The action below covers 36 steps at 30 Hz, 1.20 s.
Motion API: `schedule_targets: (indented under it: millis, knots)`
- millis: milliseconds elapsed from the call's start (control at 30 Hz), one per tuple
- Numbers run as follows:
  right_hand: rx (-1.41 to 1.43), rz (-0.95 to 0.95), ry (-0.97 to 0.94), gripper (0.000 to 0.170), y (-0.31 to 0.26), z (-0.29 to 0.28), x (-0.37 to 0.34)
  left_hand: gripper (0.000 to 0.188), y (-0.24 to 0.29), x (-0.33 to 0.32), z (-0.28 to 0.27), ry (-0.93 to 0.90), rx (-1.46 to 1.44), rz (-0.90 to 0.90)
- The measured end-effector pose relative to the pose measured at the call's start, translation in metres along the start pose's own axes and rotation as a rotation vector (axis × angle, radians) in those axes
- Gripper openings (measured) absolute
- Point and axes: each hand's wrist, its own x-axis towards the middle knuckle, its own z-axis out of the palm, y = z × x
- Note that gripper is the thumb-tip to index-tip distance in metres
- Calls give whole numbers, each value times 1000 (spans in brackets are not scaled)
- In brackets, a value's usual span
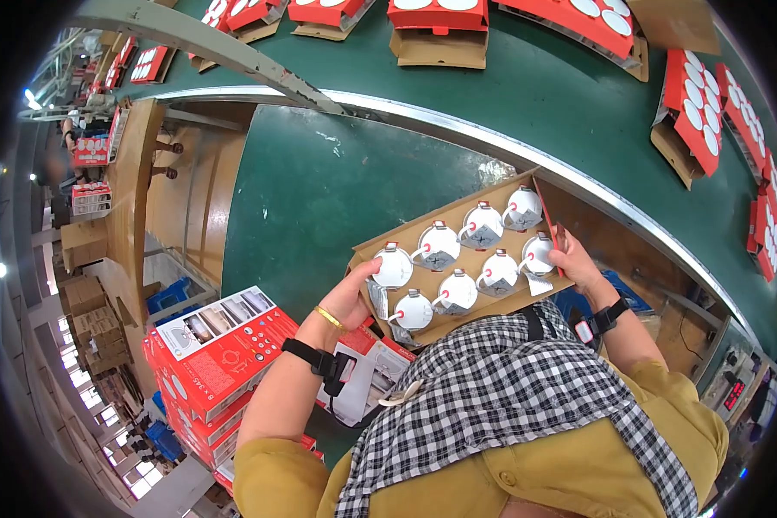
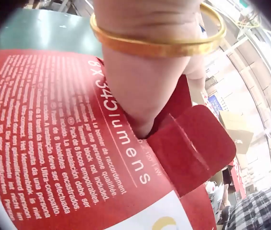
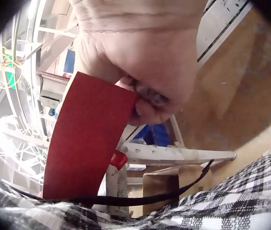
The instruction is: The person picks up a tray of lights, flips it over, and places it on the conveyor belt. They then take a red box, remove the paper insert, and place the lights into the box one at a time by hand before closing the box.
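Note:
An open cardboard box (image 1: 406,234) with red outer walls lies tilted before the person's lap. Two rows of white downlights (image 1: 439,246) with short wires and red connectors fill it. At its left end, my left hand (image 1: 347,298) grips the wall, thumb lapping over the edge beside a downlight. In the left wrist view, the box's red printed wall (image 2: 68,139) reads "8x345 lumens", and fingers go in beside a red flap (image 2: 193,148). My right hand (image 1: 577,261) holds the right end; in the right wrist view, its fingers curl behind a red end flap (image 3: 87,129).
Stacked red retail boxes (image 1: 224,350) stand at the left, by a green tabletop (image 1: 319,181). Beyond a metal rail (image 1: 457,134), a green conveyor (image 1: 337,65) carries several red boxes (image 1: 695,108) with white discs showing. A painted metal bar (image 1: 207,47) crosses the upper left.

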Motion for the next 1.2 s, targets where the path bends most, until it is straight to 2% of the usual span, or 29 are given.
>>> schedule_targets:
  millis: [167,333,467,533,633,800,1000,1033,1067,1133,1200]
  knots:
    - [40,17,-24,86,13,-4,5,51,-5,-7,4,-20,-61,79]
    - [79,21,-40,83,4,2,8,48,-3,-1,3,6,10,66]
    - [63,52,-27,79,-5,12,9,51,-3,4,8,54,-49,77]
    - [51,81,-13,78,-7,11,11,49,-1,5,10,102,-26,11]
    - [71,100,-48,75,0,7,13,48,-6,10,2,86,8,62]
    - [53,6,-36,68,-7,9,17,48,0,7,8,125,43,78]
    - [-92,-74,-21,56,-58,1,29,46,5,15,7,159,68,134]
    - [-117,-265,-62,56,-65,-4,39,45,10,15,11,137,58,166]
    - [-135,-379,-51,53,-63,-16,57,45,17,16,15,134,55,174]
    - [-318,-260,-41,51,-104,-30,71,44,37,22,23,-19,-6,304]
    - [-337,-244,5,49,-164,-11,72,43,66,6,49,-41,1,433]
